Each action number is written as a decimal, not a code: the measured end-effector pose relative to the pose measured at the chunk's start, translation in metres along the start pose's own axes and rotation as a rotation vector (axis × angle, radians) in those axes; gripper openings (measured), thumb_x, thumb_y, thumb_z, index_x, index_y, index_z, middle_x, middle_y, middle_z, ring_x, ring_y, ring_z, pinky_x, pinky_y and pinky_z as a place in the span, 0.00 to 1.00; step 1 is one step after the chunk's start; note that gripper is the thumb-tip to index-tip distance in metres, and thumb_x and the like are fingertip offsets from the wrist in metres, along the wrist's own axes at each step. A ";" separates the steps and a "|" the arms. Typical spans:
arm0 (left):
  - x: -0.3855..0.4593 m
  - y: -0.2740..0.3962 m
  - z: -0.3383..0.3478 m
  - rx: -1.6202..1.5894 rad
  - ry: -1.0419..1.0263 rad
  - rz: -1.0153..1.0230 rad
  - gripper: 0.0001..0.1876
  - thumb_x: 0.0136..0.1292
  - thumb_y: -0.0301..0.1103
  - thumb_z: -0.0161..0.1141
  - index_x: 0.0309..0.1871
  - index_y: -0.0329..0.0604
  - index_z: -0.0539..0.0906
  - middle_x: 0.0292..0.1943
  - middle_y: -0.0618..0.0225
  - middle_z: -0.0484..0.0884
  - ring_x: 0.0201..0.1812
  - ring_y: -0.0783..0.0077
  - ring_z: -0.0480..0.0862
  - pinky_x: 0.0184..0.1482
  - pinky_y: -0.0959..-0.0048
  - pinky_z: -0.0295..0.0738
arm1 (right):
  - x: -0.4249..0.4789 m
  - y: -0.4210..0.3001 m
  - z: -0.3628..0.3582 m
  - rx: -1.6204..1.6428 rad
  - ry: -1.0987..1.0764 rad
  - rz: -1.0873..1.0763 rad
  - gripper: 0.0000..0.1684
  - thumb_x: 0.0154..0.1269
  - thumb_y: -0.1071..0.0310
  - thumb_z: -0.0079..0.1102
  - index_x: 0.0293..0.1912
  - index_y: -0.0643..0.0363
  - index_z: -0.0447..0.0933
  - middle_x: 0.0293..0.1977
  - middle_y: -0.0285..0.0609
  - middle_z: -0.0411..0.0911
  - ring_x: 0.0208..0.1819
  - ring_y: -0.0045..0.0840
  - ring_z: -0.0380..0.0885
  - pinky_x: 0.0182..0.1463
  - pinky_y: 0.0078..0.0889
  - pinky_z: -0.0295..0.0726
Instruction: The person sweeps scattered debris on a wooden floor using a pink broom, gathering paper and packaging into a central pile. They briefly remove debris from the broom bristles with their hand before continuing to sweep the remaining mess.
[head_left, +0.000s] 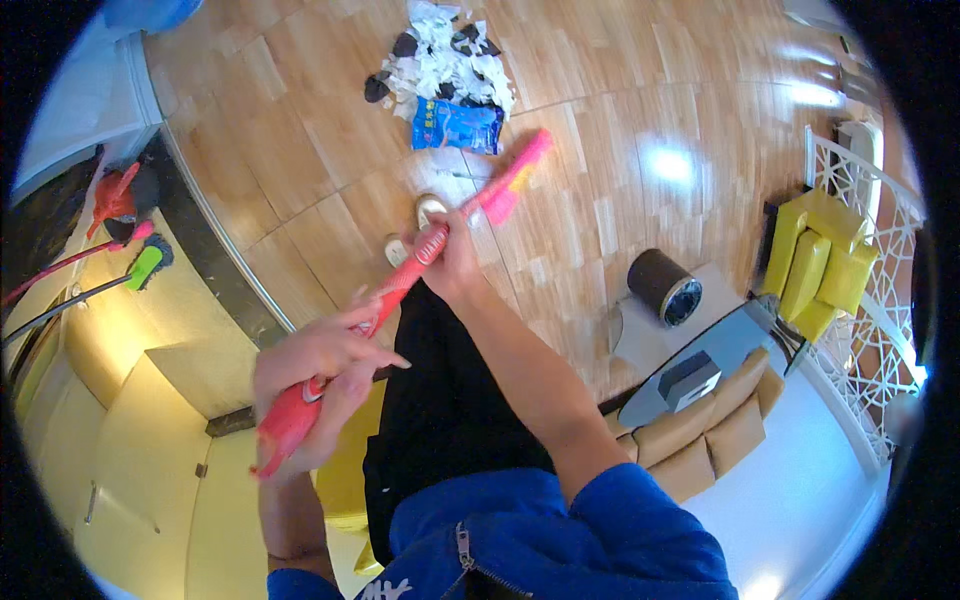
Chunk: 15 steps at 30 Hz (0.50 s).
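Note:
Both my hands are on a red broom (397, 289) that slants across my body. My right hand (457, 259) grips the middle of its handle. Near the top end, my left hand (322, 382) is around the handle, a little blurred, some fingers extended. The broom's pink and yellow bristles (512, 187) are at the far end, low by the floor. Just beyond them lies a heap of crumpled white paper and dark scraps (450, 64), with a blue plastic packet (457, 126) at its near edge. My light shoes (431, 210) stand on the wood-look floor (577, 187).
On the left are a red dustpan (114, 199), a green-headed brush (146, 264) and a cream cabinet (150, 420). On the right are a dark waste bin (652, 277), a glass table (652, 390) bearing a grey box, a tan sofa (697, 442), a yellow armchair (814, 270) and a white lattice screen (862, 176).

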<state>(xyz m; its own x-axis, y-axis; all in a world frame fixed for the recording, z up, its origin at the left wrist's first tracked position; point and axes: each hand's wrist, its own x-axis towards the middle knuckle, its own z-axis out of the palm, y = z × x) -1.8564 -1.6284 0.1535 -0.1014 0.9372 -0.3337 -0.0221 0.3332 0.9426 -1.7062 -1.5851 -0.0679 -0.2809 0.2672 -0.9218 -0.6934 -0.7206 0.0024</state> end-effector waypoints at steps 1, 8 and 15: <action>0.010 0.012 -0.005 0.020 0.015 0.081 0.09 0.60 0.29 0.58 0.24 0.40 0.75 0.30 0.58 0.84 0.46 0.52 0.83 0.58 0.50 0.71 | 0.008 -0.005 0.016 -0.045 -0.204 -0.050 0.11 0.61 0.64 0.52 0.29 0.52 0.60 0.18 0.35 0.60 0.21 0.24 0.65 0.54 0.47 0.74; 0.002 0.087 -0.040 0.204 -0.167 0.371 0.11 0.56 0.36 0.66 0.26 0.43 0.75 0.32 0.65 0.86 0.44 0.51 0.84 0.60 0.47 0.68 | -0.060 -0.028 0.121 -0.166 -0.192 0.033 0.14 0.63 0.61 0.53 0.46 0.57 0.71 0.16 0.33 0.67 0.20 0.23 0.69 0.54 0.40 0.71; 0.008 0.063 -0.051 -0.096 -0.206 0.193 0.06 0.61 0.31 0.61 0.31 0.42 0.77 0.36 0.62 0.85 0.47 0.56 0.82 0.63 0.49 0.65 | -0.077 -0.031 0.082 -0.349 0.105 0.116 0.13 0.62 0.63 0.54 0.43 0.60 0.72 0.16 0.32 0.63 0.21 0.20 0.67 0.53 0.41 0.73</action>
<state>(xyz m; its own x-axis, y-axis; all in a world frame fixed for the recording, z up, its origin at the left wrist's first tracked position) -1.9097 -1.6057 0.2108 0.0913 0.9867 -0.1347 -0.1169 0.1449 0.9825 -1.7171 -1.5311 0.0349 -0.2618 0.1175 -0.9579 -0.3882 -0.9215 -0.0069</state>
